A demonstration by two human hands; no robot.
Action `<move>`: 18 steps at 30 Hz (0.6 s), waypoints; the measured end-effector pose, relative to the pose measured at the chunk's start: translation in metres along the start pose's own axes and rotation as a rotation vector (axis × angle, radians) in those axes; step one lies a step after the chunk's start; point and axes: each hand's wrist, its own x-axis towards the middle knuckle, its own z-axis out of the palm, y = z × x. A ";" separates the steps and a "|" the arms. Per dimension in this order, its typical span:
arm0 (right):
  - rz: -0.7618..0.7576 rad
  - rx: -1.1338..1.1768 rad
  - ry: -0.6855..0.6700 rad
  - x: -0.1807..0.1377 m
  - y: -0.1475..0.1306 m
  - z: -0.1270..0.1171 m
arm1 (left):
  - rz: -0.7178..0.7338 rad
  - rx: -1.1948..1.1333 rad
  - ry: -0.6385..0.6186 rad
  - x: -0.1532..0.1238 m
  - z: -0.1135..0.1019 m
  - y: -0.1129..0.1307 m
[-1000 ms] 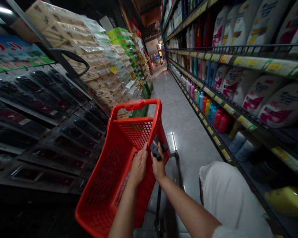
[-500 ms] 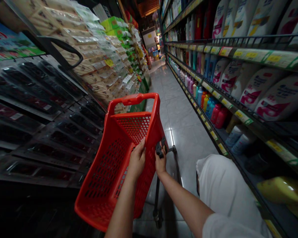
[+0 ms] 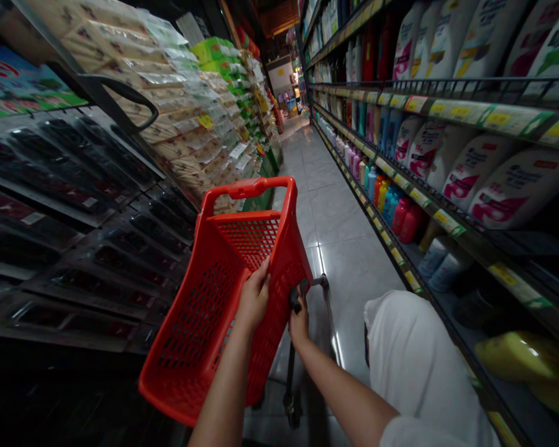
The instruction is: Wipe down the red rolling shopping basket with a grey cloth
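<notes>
A red plastic shopping basket (image 3: 214, 298) on a wheeled frame tilts in front of me in a shop aisle, and nothing shows inside it. My left hand (image 3: 254, 298) grips the basket's near rim, fingers curled over the edge. My right hand (image 3: 299, 316) is closed round the dark grip of the pull handle (image 3: 298, 292), just beside the basket's right wall. The handle's metal rod (image 3: 289, 372) runs down to a small wheel near the floor.
Shelves of white refill pouches (image 3: 507, 186) and coloured bottles (image 3: 391, 198) line the right side. Hanging dark packaged goods (image 3: 84, 223) and stacked tissue packs (image 3: 186, 124) fill the left. A glossy tiled floor (image 3: 340, 230) runs ahead between them. My white-clad knee (image 3: 414, 360) is at lower right.
My right hand has slid downward with the handle grip, beside the basket's right wall. The left hand stays on the rim. The basket has come slightly nearer and lower.
</notes>
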 end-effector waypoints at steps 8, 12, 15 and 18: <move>-0.173 0.005 -0.106 -0.022 -0.023 0.019 | -0.019 -0.003 0.000 -0.004 0.000 0.002; -0.092 -0.010 0.045 0.038 -0.016 0.011 | -0.020 -0.002 -0.014 -0.003 0.000 0.001; 0.002 0.055 0.072 0.051 0.005 0.003 | -0.011 0.008 -0.016 -0.002 0.000 0.001; 0.091 0.127 0.103 0.031 0.023 -0.005 | -0.003 0.000 -0.013 0.000 0.000 0.002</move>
